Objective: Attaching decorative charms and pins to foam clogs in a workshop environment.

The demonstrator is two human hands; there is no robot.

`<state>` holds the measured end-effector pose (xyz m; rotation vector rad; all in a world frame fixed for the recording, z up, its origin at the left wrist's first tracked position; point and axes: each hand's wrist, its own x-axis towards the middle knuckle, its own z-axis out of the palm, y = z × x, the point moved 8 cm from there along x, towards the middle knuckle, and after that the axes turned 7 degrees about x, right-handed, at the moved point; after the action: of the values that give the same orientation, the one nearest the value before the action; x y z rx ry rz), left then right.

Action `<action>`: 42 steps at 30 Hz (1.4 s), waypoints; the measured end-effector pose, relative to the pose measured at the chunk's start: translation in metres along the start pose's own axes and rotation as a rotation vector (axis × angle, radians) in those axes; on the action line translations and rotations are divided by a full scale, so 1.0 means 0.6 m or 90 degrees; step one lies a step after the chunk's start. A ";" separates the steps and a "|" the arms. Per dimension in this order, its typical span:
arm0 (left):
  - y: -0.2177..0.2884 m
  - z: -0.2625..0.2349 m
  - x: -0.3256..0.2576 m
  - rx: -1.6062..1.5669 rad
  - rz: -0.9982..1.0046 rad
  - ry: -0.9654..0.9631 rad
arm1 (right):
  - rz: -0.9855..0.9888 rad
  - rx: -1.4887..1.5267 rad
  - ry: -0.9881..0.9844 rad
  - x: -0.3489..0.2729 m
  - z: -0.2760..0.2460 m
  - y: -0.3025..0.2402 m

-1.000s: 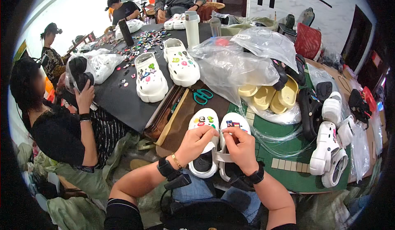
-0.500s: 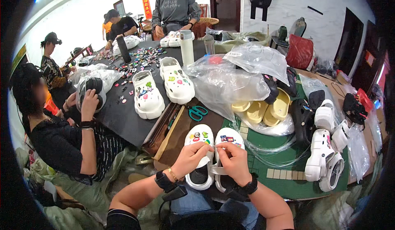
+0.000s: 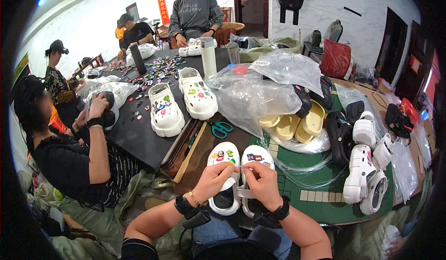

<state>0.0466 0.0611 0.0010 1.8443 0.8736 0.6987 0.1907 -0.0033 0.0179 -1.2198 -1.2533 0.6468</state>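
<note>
A pair of white clogs with colourful charms sits side by side in front of me, the left clog (image 3: 227, 147) and the right clog (image 3: 257, 150) with toes pointing away. My left hand (image 3: 215, 181) is over the left clog, thumb and forefinger pinched together. Close beside it, my right hand (image 3: 264, 184) pinches in the same way above the right clog. Something thin, perhaps a clear strand, seems to run between the fingertips, too fine to make out. Both heel straps are partly covered by my hands.
Two charmed white clogs (image 3: 166, 116) stand farther off on the dark tabletop, near teal-handled scissors (image 3: 221, 130). Clear strands (image 3: 306, 175) lie on the green mat (image 3: 297, 204). Yellow clogs (image 3: 289, 126), plastic bags (image 3: 253, 97) and white clogs (image 3: 360, 171) fill the right. Co-workers handle shoes around the table.
My hands keep nearly the same pinched pose over the clogs. At the left, a co-worker's hands have shifted around a dark shoe, and the view has moved slightly.
</note>
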 end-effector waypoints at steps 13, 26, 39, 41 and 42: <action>-0.001 0.004 -0.001 0.001 0.018 -0.016 | -0.011 0.001 -0.009 0.000 0.005 -0.003; -0.036 0.007 0.010 -0.069 -0.096 -0.040 | -0.019 0.003 -0.011 -0.001 0.014 0.013; 0.005 0.002 -0.003 -0.073 0.027 0.028 | 0.049 0.024 0.013 -0.006 0.007 0.019; -0.002 -0.001 -0.004 -0.052 0.019 0.021 | 0.010 -0.002 0.018 -0.006 0.007 0.013; -0.008 -0.002 -0.003 -0.052 0.019 0.026 | 0.009 -0.002 0.014 -0.006 0.009 0.013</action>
<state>0.0433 0.0620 -0.0029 1.7783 0.8329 0.7820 0.1864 -0.0021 0.0085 -1.2355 -1.2297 0.6403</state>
